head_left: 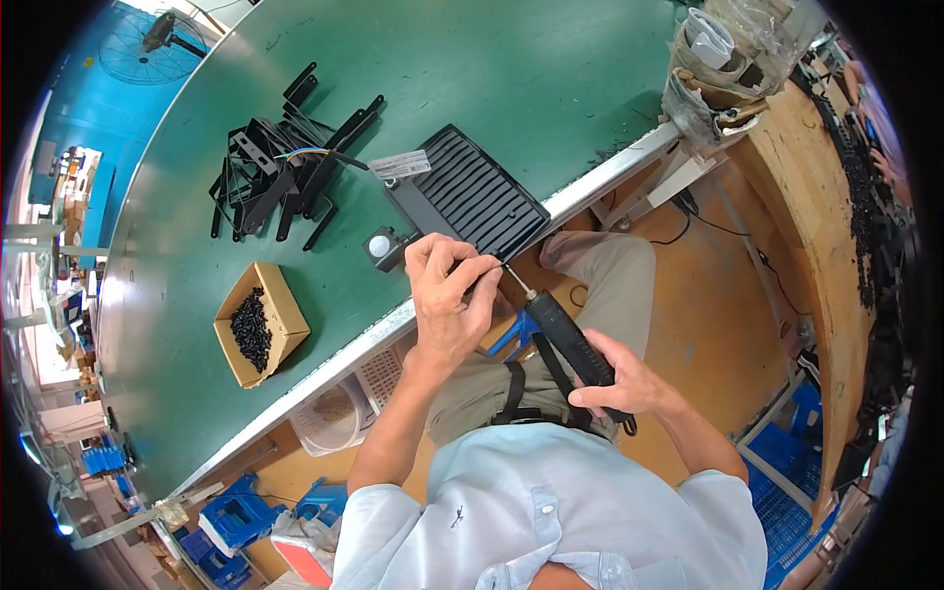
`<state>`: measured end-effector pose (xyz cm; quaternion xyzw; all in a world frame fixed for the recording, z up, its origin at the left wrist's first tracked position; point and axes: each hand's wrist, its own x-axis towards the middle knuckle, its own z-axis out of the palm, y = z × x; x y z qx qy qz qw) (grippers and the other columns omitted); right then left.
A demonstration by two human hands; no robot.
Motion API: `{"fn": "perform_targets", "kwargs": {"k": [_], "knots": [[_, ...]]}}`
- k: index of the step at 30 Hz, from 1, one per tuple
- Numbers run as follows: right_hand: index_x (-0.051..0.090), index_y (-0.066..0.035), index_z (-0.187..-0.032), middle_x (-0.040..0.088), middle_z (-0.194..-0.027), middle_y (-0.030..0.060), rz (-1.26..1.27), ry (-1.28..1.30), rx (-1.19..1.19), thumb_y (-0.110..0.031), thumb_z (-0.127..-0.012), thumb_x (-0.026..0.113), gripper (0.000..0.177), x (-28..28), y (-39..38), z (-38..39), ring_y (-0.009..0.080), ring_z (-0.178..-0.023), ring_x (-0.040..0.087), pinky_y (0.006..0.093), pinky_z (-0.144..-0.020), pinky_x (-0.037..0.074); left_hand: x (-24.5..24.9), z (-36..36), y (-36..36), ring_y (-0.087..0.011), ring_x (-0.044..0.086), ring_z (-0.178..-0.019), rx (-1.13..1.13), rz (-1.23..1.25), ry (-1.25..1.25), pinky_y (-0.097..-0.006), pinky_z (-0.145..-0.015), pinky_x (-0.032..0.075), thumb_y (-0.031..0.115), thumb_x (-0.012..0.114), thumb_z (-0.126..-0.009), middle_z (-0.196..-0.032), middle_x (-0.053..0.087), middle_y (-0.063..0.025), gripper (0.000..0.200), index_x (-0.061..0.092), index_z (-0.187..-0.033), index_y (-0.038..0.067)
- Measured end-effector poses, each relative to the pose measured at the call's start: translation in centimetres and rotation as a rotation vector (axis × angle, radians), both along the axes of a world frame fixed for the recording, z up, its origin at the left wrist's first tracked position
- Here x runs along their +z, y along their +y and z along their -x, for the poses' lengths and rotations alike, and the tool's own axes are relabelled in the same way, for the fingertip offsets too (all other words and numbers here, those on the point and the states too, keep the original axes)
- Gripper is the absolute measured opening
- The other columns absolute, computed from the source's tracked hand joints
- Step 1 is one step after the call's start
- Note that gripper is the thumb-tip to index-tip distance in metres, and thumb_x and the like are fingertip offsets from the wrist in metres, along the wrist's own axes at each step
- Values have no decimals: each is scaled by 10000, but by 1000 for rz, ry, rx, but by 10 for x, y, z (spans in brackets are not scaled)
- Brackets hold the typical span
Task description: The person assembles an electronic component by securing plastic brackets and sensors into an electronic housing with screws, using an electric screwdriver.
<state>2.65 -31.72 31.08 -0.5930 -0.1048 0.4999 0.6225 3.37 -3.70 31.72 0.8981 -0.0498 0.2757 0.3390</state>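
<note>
A black ribbed housing [472, 195] lies at the near edge of the green table [442, 79], with a small black sensor block [383, 247] beside it and a white label [400, 164] on its far corner. My left hand [450, 295] pinches something small at the tip of the screwdriver, against the housing's near edge. My right hand [621, 382] grips the black electric screwdriver [573, 347], its bit pointing up at the housing.
A cardboard box of black screws [258, 323] sits left of my hands. A pile of black metal brackets [278, 169] lies further back. Blue crates [236, 516] stand on the floor. Bagged parts [723, 59] sit on a wooden bench at right.
</note>
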Motion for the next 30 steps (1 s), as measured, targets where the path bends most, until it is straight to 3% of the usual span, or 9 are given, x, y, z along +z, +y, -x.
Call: {"fn": "perform_targets", "kwargs": {"k": [6, 15, 30], "knots": [[454, 20, -1469, 592, -741, -4, -66, -114, -19, -171, -845, 843, 759, -17, 7, 1, 83, -562, 583, 263, -526, 469, 5, -6, 2, -244, 549, -959, 44, 162, 11, -385, -888, 454, -7, 802, -795, -848, 667, -33, 142, 772, -918, 55], [446, 18, -1490, 592, -743, -9, -65, -205, 7, -195, -830, 862, 809, -25, 4, -5, 81, -571, 591, 259, -540, 476, 16, -10, -2, -236, 551, -950, 74, 67, 97, -374, -891, 448, -4, 785, -804, -836, 676, -29, 129, 785, -914, 62], [456, 11, -1434, 568, -757, -4, -85, -47, -46, -155, -857, 840, 712, -10, 12, 10, 89, -571, 587, 271, -521, 478, 8, -3, 9, -242, 547, -976, -59, 32, 24, -378, -911, 448, -27, 808, -771, -940, 719, -9, 229, 805, -969, 88]]}}
